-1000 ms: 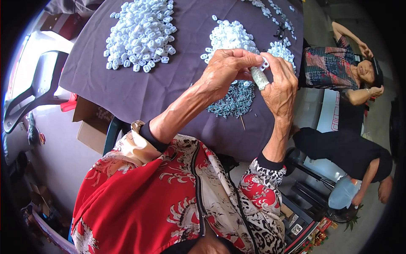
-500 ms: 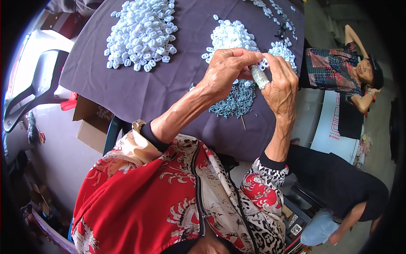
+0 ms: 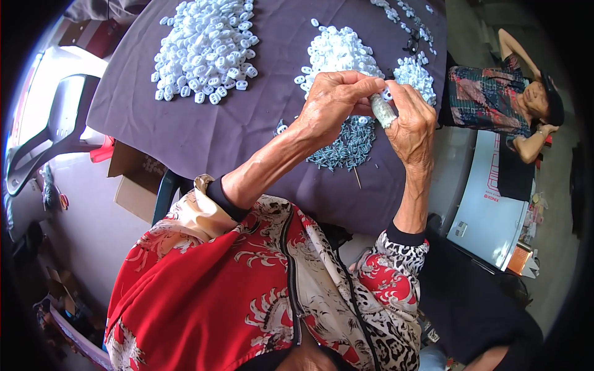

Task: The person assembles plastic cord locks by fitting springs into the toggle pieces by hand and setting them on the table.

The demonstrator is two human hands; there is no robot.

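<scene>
My left hand (image 3: 337, 102) and my right hand (image 3: 411, 117) meet over the table, fingertips pinched together. Between them shows a small white two-holed plastic piece (image 3: 387, 94), gripped by my right fingers. What my left thumb and forefinger pinch is hidden. A pale greenish wrapping (image 3: 384, 112) with a frayed end looks to be around one of my right fingers. Below my hands lies a heap of small thin teal pieces (image 3: 346, 147). Just beyond them is a heap of white plastic pieces (image 3: 343, 52), with a smaller white heap (image 3: 414, 77) to the right.
A large white heap (image 3: 204, 49) covers the far left of the dark tablecloth (image 3: 278, 37). A thin stick (image 3: 357, 178) lies by the teal heap. An open cardboard box (image 3: 137, 191) stands left. One person (image 3: 489, 93) is at right, another in dark clothes (image 3: 476, 303) lower right.
My hands stay pinched together, with the wrapped finger and the white piece shifted slightly. The dark-clothed person at lower right has moved nearer and lower in the view.
</scene>
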